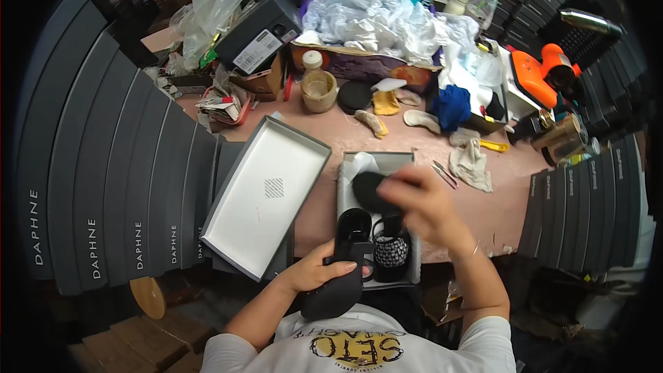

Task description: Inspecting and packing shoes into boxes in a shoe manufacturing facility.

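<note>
My left hand [316,271] is wrapped round a black shoe [333,295], whose glossy part points away from me, over the near left side of an open shoebox [417,262]. Its mate, a shoe with a black-and-white woven pattern [391,250], lies inside the box. In my right hand [418,200], blurred by motion, is a dark rounded pad [371,192], held above the far part of the box. White tissue paper [364,162] shows at the box's far end. The box's grey lid [266,197] rests inside-up to the left.
Stacked grey shoeboxes [90,159] rise on the left, with more [587,214] at right. Behind stand a glue jar [318,90], a black round tin [354,97] and a carton of crumpled plastic [373,21]. Rags [471,162], tweezers [445,174] and an orange heat gun [552,65] lie right.
</note>
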Motion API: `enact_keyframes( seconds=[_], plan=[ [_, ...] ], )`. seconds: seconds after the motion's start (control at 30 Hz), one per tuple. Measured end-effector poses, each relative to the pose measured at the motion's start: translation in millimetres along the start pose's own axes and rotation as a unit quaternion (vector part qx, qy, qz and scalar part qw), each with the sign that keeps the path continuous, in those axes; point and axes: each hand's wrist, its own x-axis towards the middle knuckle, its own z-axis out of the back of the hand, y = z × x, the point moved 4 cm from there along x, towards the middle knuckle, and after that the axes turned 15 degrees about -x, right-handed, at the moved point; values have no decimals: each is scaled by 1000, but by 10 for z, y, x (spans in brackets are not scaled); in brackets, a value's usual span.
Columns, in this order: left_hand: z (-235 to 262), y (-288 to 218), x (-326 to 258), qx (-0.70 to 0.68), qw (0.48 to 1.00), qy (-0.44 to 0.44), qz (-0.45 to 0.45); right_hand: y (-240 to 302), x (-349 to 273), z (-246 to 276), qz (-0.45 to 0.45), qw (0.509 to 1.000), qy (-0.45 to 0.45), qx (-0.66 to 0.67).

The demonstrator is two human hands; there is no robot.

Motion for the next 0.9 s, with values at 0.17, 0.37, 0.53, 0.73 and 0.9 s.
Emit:
enact_keyframes(
  seconds=[0.17, 0.37, 0.53, 0.73, 0.9],
  plan=[
    [-208, -34, -256, -163, 986, -33, -8, 324, -983, -119, -4, 993, 85, -76],
    [-313, -66, -211, 261, 962, -35, -72, -287, -1104, 553, -257, 949, -130, -129],
    [-365, 39, -399, 444, 893, -5, -71, 1020, -651, 316, 132, 986, 22, -103],
    [-448, 63, -673, 368, 926, 34, 76, 666, -888, 273, 142, 939, 159, -269],
    [-508, 190, -678, 172, 980, 26, 97, 1365, -983, 192, 100, 993, -20, -60]
  ],
)
